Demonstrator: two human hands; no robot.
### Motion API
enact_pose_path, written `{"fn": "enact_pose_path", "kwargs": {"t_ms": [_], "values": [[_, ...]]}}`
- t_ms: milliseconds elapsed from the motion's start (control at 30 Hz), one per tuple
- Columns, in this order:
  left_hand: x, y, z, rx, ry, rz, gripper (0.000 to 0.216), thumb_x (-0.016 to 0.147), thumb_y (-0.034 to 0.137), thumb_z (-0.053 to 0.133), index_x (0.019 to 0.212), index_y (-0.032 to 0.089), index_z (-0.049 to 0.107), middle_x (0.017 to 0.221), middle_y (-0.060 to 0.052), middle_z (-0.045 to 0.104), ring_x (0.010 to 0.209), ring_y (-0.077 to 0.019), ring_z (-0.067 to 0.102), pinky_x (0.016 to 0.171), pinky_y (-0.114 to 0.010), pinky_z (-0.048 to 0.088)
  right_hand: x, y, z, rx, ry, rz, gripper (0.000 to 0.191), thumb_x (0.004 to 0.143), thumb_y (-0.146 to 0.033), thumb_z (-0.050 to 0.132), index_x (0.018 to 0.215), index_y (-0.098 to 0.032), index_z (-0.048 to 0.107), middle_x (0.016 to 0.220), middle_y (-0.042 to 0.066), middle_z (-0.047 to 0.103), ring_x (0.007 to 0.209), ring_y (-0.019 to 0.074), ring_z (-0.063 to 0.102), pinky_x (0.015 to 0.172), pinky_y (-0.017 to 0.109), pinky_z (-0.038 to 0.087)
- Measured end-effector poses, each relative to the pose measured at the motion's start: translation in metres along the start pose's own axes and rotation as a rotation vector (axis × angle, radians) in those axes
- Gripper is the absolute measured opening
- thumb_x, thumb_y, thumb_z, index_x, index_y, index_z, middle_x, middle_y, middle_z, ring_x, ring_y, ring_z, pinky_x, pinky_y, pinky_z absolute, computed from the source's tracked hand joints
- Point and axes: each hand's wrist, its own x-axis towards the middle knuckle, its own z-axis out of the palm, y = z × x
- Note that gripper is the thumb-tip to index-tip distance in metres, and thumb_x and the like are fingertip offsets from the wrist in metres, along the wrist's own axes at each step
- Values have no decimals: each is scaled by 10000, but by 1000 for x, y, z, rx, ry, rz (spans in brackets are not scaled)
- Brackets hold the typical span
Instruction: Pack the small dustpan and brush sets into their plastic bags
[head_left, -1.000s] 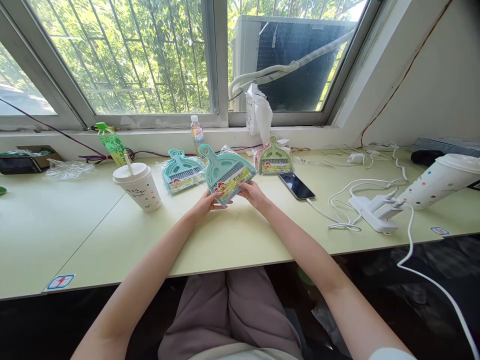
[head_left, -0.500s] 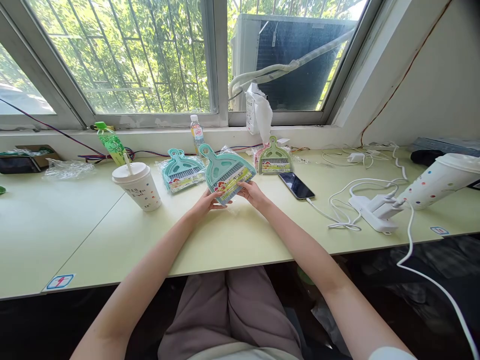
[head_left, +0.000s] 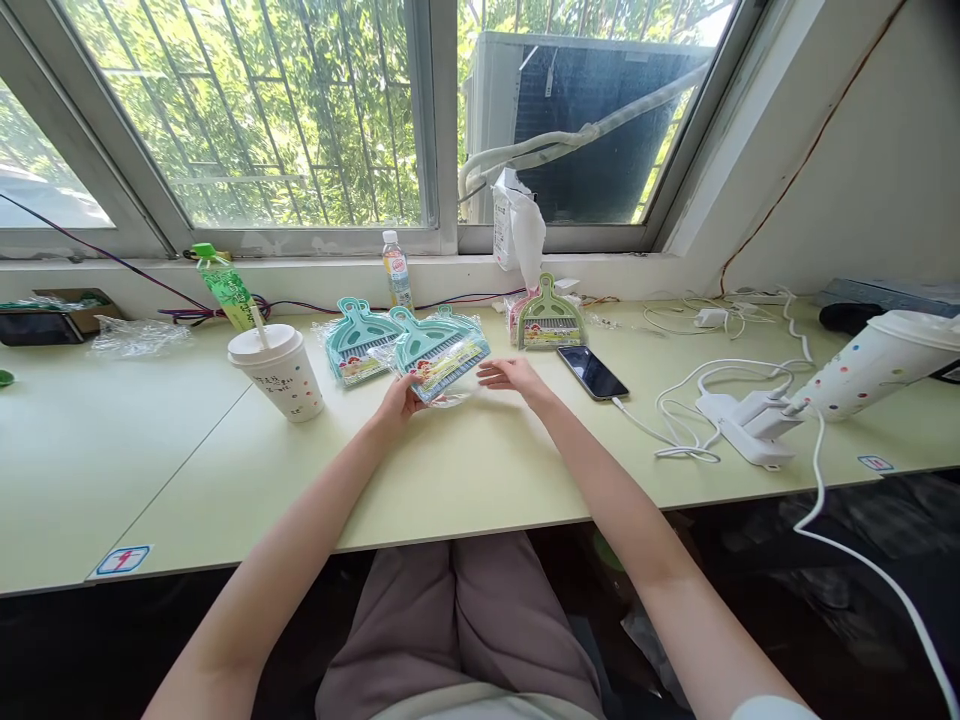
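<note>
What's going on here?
A person's left hand holds a clear-wrapped, mint-green plastic dustpan-and-brush set over the pale green desk. The right hand is open beside the set's right edge, not visibly gripping it. A second mint-green set lies to its left; an olive-green set sits behind the black phone.

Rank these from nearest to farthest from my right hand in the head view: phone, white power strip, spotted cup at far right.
1. Phone: just right of the right hand.
2. White power strip: farther right.
3. Spotted cup: far right, past the strip.
</note>
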Motion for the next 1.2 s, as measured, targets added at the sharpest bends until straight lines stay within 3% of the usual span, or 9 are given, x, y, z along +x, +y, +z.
{"fn": "enact_pose_path", "kwargs": {"t_ms": [100, 167, 233, 300, 433, 533, 900, 1067, 1200], "values": [[4, 2, -5, -64, 83, 4, 393, 728, 125, 519, 1120, 107, 534, 910, -82, 714, 736, -185, 693, 663, -293, 610, 2, 0, -5, -193, 281, -325, 242, 777, -97, 608, 939, -245, 710, 1082, 36, 708, 1025, 218, 656, 1014, 446, 455], [6, 2, -8, -96, 95, 7, 408, 725, 105, 508, 1132, 100, 531, 894, -80, 715, 702, -182, 685, 645, -289, 613, 1, -1, -4, -330, 266, -515, 479, 695, -25, 652, 1073, -318, 686, 1263, -8, 624, 1236, 221, 525, 1131, 455, 309], [7, 2, -9, -109, 93, 4, 440, 724, 97, 497, 1163, 88, 522, 891, -85, 715, 662, -184, 677, 606, -288, 610, 0, -2, -2, -409, 182, -605, 555, 661, -37, 705, 1122, -345, 670, 1320, -22, 582, 1308, 224, 448, 1175, 461, 198], [8, 2, -10, -107, 98, -3, 484, 724, 94, 492, 1207, 78, 506, 899, -91, 717, 632, -181, 668, 569, -278, 600, -1, -2, 1, -413, 119, -623, 419, 693, -122, 735, 1045, -346, 704, 1299, -24, 594, 1286, 230, 461, 1176, 465, 168], [5, 5, -9, -87, -5, -68, 568, 739, 103, 486, 1304, 56, 447, 968, -132, 722, 606, -167, 669, 512, -236, 571, -1, -1, 4, -392, 121, -647, 109, 807, -268, 670, 855, -325, 750, 1199, -7, 646, 1179, 224, 524, 1120, 427, 267], [3, 6, -9, -56, -133, -162, 582, 767, 118, 490, 1342, 67, 418, 988, -152, 722, 581, -163, 672, 486, -223, 560, -1, 0, 4, -386, 169, -677, 109, 834, -322, 645, 842, -309, 752, 1109, 12, 680, 1103, 220, 558, 1066, 393, 330], [2, 0, -13, 41, -182, -197, 475, 801, 99, 565, 1265, 65, 468, 1042, -154, 679, 809, -210, 721, 644, -236, 614, 11, 14, -4, -730, 256, -759, 191, 889, -351, 588, 838, -247, 739, 812, 30, 700, 806, 213, 587, 821, 348, 433], [1, -1, -13, 123, -238, -172, 525, 785, 108, 609, 1283, 82, 446, 1048, -151, 679, 755, -214, 720, 677, -295, 621, 13, 15, -4, -743, 362, -790, 139, 844, -341, 646, 817, -240, 738, 993, 65, 645, 970, 235, 557, 916, 386, 421], [-2, 3, -13, 210, -306, -121, 603, 766, 159, 655, 1320, 124, 418, 1136, -160, 657, 746, -218, 717, 651, -298, 613, 14, 17, -4, -567, 298, -709, 133, 798, -340, 678, 793, -215, 724, 1087, 85, 608, 1059, 241, 554, 906, 387, 453]]}}
